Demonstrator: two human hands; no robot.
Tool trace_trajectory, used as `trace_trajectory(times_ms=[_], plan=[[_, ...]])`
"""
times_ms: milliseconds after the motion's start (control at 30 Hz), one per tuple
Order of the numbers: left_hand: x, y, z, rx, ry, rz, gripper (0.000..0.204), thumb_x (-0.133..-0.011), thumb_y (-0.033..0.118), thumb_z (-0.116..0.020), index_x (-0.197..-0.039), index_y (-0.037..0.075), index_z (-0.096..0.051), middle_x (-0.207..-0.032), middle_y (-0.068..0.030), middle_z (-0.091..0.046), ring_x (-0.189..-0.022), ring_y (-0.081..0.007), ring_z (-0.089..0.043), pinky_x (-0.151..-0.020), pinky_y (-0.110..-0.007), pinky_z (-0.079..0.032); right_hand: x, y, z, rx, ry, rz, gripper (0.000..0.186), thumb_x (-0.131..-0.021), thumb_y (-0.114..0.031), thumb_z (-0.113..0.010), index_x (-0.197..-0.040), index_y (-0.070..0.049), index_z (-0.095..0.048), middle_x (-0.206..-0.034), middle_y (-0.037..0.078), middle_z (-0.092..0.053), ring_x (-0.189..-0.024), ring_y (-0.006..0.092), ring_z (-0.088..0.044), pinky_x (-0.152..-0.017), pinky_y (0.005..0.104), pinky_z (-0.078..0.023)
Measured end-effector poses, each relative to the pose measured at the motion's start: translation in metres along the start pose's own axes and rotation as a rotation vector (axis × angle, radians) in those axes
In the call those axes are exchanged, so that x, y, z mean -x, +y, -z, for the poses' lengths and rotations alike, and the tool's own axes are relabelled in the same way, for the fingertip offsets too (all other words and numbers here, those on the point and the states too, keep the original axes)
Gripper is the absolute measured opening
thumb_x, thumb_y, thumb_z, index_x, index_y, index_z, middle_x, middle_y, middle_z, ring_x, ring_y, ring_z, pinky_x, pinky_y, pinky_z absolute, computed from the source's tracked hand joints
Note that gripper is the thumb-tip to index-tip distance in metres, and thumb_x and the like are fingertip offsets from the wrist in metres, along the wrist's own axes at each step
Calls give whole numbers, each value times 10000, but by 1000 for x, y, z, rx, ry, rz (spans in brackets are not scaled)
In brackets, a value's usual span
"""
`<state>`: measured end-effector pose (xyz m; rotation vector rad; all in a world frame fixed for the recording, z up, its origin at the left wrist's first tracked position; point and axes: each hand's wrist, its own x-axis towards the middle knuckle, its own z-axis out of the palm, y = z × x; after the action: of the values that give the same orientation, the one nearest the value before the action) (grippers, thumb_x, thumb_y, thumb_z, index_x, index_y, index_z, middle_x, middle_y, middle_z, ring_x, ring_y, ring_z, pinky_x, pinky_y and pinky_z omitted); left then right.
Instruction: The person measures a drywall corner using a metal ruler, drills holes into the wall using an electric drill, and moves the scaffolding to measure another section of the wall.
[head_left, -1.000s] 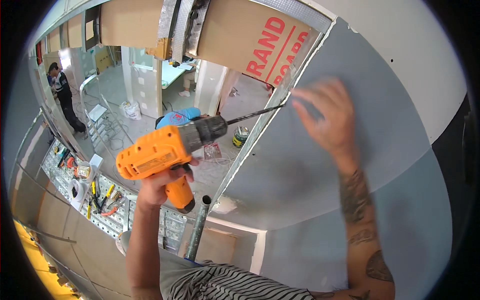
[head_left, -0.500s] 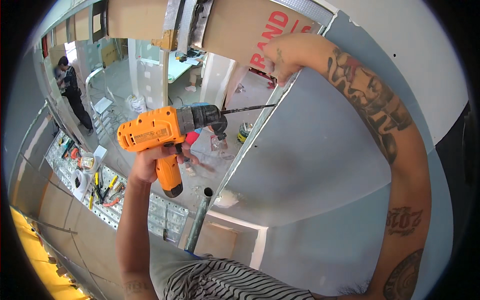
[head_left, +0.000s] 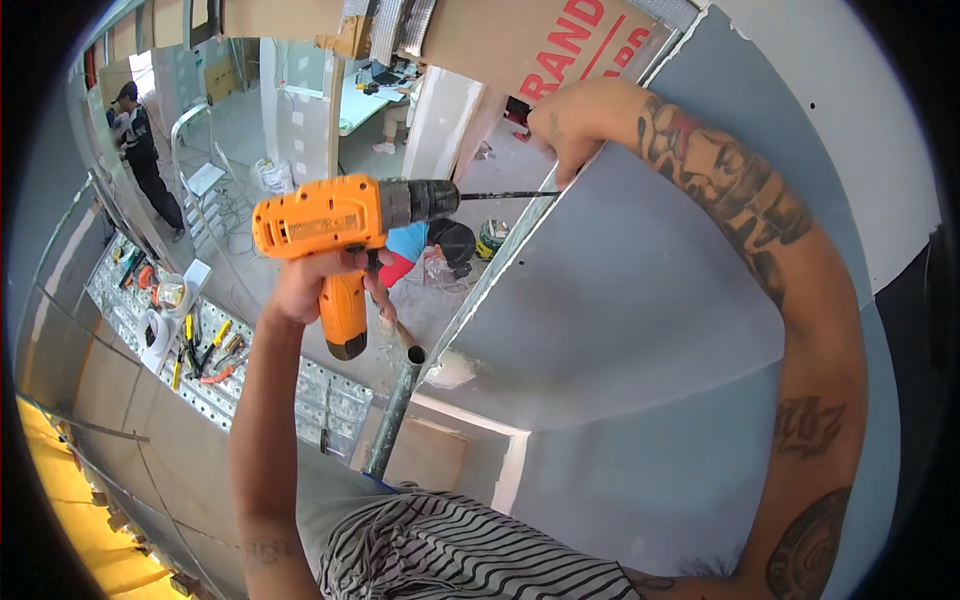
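Head view, the only one; all places taken from the grey panel.

1. Grey panel [head_left: 640,290]: large, smooth, with a pale metal strip [head_left: 497,260] running along its left edge.
2. Drill [head_left: 320,215]: orange body, black chuck; left of the panel, level with its upper part, pointing toward it.
3. Drill bit [head_left: 505,196]: long, dark, slim; its tip at the strip on the panel's left edge (whether it has bitten in cannot be told).
4. Left hand [head_left: 308,285]: left of the panel, wrapped round the drill's handle in a closed hold, a finger near the trigger.
5. Right hand [head_left: 565,135]: bent over the panel's upper left edge, just beside the bit's tip, fingers curled downward (how tight the grip is cannot be told).
6. Steel pipe [head_left: 390,425]: open-ended, leaning, just off the panel's lower left corner.
7. Perforated metal platform [head_left: 310,405]: lower left of the panel, well apart, bearing tools and white tubs.
8. Brown board [head_left: 470,45]: red lettering, above the panel's left edge.
9. Co-worker [head_left: 408,242]: blue and red top, dark cap, stooping left of the panel, partly behind the drill.
10. Stepladder [head_left: 207,182]: far left of the panel.
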<state>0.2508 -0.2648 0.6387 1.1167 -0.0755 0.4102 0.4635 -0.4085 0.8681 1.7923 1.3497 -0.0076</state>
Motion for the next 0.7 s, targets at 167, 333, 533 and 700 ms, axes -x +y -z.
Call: trace_trajectory(times_ms=[167, 333, 533, 700], plan=[[-29, 16, 18, 4, -69, 143, 403, -738, 163, -622, -1103, 1, -566, -925, -143, -657, -639, -185, -606, -595, -285, -487, -2, 0, 0, 82, -38, 54, 330, -687, -301, -748, -845, -13, -711, -754, 133, -672, -723, 310, -648, -667, 425, -505], [-37, 10, 8, -122, -115, 6, 332, -763, 100, -619, -1079, 4, -586, -915, -130, -665, -633, -180, -600, -592, -289, -500, -2, 1, -13, 133, 58, 214, 236, -740, -259, -703, -753, -24, -708, -701, 149, -652, -698, 337, -634, -647, 438, -498], [17, -18, -23, -335, 41, -124, 354, -758, 69, -602, -1103, -6, -571, -956, -110, -648, -710, -155, -586, -660, -302, -491, 12, -10, -9, 124, 139, 172, 177, -773, -201, -687, -718, -34, -705, -683, 150, -647, -706, 347, -631, -645, 456, -495], [41, -43, -47, -404, 63, -153, 379, -836, 26, -626, -1205, 23, -541, -1064, -79, -626, -963, -165, -610, -790, -304, -504, 10, -5, -18, 115, 192, 125, 139, -787, -161, -672, -738, -36, -711, -718, 148, -663, -724, 342, -646, -647, 457, -501]])
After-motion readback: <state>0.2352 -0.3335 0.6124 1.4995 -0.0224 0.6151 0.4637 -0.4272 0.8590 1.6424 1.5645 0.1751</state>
